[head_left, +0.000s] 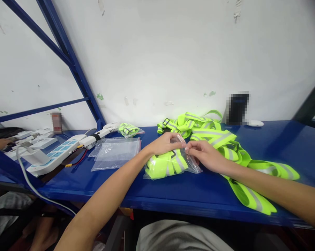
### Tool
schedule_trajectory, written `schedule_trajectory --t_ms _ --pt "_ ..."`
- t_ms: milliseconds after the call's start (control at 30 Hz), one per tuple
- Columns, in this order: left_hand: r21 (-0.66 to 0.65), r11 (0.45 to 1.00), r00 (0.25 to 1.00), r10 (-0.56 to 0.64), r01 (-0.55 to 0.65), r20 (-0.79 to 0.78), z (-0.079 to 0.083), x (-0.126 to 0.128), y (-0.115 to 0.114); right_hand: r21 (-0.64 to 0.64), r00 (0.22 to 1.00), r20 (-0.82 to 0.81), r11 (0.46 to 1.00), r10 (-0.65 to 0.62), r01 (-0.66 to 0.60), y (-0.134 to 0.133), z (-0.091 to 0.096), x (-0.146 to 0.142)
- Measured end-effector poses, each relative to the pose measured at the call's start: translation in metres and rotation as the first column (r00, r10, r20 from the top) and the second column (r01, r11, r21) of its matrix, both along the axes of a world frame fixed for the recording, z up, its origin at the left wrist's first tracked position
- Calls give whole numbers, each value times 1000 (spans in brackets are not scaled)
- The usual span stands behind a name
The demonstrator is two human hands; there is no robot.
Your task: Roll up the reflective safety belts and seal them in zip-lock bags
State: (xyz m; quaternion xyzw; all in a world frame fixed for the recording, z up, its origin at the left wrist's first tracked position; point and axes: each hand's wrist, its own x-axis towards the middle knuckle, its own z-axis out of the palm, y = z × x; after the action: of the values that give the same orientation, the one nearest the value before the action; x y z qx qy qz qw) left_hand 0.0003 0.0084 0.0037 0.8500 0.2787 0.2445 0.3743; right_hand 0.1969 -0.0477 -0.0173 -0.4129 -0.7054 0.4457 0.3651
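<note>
In the head view, a clear bag [190,165] with a folded yellow-green strap [165,164] inside lies on the blue table [199,195], between the two forearms and near the table's front edge. The bag's long axis runs roughly crosswise, along that edge. Its strap-filled end is to the left, and its flat, loose end is to the right, with a slanting edge that runs from the far side down toward the front.

The left hand [165,143] lies over the far side of the bag, thumb and fingers together on the plastic at the far end of that slanting edge; most of the bulge lies in front of this hand and nearer to it. The right hand [203,153] comes in from the right, thumb and fingertips pinched on the same edge, just beside the left thumb. The loose plastic hangs below and to the left of the right hand.

A heap of loose straps [215,136] lies behind and to the right, partly behind the right forearm. Flat bags [117,153] lie to the left, beyond the left forearm.
</note>
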Motion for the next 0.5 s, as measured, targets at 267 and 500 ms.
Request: schedule_trajectory --t_ms 267,500 --pt "-39 998 993 -39 43 107 -8 -4 8 -5 997 77 1000 9 -9 -1 0 0" --pt "-44 999 993 -18 23 114 -5 -4 7 -79 999 1 996 37 -37 -1 -1 0"
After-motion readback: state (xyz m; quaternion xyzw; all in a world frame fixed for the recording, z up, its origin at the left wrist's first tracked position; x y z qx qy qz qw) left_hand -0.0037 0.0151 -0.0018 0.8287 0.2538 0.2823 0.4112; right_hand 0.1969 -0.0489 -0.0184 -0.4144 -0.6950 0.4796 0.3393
